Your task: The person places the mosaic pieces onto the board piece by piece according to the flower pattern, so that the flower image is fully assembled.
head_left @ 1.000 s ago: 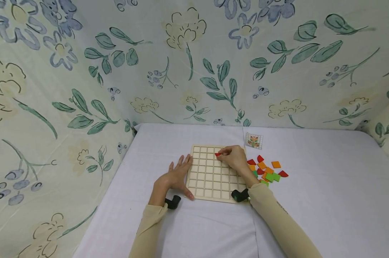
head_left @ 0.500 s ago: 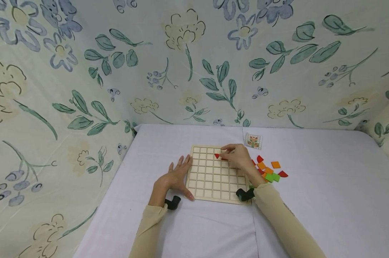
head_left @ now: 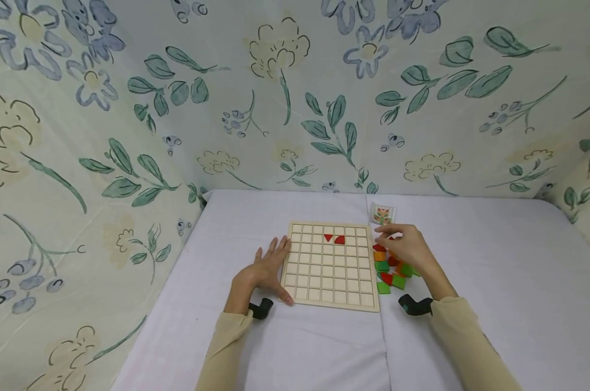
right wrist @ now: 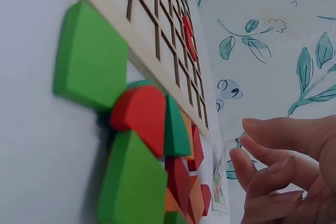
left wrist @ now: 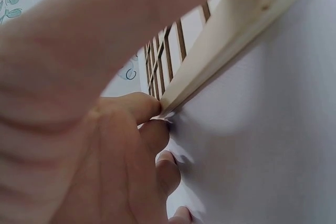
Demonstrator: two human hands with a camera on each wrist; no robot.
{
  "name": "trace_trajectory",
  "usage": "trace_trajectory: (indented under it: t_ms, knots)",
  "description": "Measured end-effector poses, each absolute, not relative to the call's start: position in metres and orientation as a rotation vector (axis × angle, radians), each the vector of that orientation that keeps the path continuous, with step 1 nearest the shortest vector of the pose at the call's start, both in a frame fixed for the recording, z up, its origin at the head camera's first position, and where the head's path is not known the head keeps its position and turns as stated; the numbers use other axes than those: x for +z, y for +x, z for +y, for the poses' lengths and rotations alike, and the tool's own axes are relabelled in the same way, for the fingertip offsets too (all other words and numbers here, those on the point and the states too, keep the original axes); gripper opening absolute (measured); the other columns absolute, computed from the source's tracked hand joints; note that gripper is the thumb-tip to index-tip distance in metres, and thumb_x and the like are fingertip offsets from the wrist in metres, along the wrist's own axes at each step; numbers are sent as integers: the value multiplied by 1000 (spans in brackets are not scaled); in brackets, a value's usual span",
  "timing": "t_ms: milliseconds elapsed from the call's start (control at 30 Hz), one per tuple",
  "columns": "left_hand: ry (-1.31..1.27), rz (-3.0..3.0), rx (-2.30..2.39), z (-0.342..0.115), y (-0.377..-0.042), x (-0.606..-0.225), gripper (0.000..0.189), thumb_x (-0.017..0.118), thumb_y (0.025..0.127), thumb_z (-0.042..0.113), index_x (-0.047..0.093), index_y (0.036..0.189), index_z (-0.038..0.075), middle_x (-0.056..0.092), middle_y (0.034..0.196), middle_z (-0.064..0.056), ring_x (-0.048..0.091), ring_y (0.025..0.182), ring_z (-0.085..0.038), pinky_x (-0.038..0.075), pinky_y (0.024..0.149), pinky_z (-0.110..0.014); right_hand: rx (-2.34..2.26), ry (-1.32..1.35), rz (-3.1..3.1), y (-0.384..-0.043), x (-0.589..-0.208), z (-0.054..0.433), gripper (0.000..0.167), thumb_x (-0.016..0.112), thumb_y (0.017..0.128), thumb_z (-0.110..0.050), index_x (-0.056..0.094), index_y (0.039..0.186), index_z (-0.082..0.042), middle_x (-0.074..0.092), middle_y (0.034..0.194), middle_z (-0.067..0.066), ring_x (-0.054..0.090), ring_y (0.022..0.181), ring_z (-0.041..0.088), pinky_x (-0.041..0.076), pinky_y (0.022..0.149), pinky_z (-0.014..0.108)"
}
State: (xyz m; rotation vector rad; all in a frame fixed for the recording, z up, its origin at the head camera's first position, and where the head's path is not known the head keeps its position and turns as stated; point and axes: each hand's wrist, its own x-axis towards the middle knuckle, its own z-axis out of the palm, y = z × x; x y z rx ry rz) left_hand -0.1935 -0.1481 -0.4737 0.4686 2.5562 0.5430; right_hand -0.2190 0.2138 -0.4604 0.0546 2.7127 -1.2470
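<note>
Flowered cloth (head_left: pixel 275 136) with green leaves and blue blossoms hangs behind and beside a table spread with a white tablecloth (head_left: pixel 324 347). On it lies a square wooden board (head_left: pixel 327 270) marked off in a grid of small cells. Two red pieces sit side by side in its second row from the far edge: a triangle (head_left: pixel 328 238) pointing toward me and, to its right, a piece with one rounded side (head_left: pixel 340 240). My left hand (head_left: pixel 265 271) is spread along the board's left side, fingers straight and touching the frame, thumb by the near corner. Just beside the right edge is a loose pile of pieces, red, orange and green, some overlapping; a light green tile (head_left: pixel 383 288) lies nearest me. My right hand (head_left: pixel 407 247) hovers over the far part of this pile, released, its fingers loosely bent with a gap between thumb and forefinger. Beyond it, near the board's far right corner, lies a small card (head_left: pixel 383 214) printed with a coloured pattern. Beige sleeves (head_left: pixel 466 336) cover my forearms.
</note>
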Motion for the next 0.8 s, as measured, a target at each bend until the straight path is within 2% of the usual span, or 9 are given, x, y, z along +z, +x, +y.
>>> trace_trajectory:
  t_ms: [133,300,367,633,800]
  knots:
    - [466,2555,551,-149,-193,-474,153,101,58,44,-1,167,10,-10,176,-9,-14,163,-31,-6,130,-63,-1244,47,2690,-214,-465,225,37,69,100,-28,70,131,-8,64,128,19,55,100,30,50,71,24]
    - [465,2553,543,-149,-193,-473,153,101,59,44,-2,167,11,-11,176,-7,-14,163,-31,-7,130,-63,-1273,24,2655,-213,-472,231,38,70,99,-25,69,132,-6,69,119,20,57,85,25,45,61,24]
    - [466,2550,543,-149,-193,-473,153,101,59,44,-2,167,12,-11,176,-7,-15,163,-30,-7,130,-62,-1275,26,2646,-214,-474,231,38,70,100,-23,69,133,-5,68,122,20,56,84,23,45,61,23]
    - [472,2545,564,-149,-193,-474,152,101,59,41,-1,167,9,-11,176,-9,-14,163,-32,-7,129,-63,-1250,36,2645,-212,-480,230,33,65,101,-11,69,133,-3,65,132,24,56,86,24,46,63,22]
    - [468,2549,566,-149,-193,-472,152,101,59,42,-1,167,10,-10,176,-8,-14,163,-31,-7,130,-63,-1221,13,2677,-213,-484,230,32,65,100,-9,70,131,-4,63,136,25,56,95,26,48,69,23]
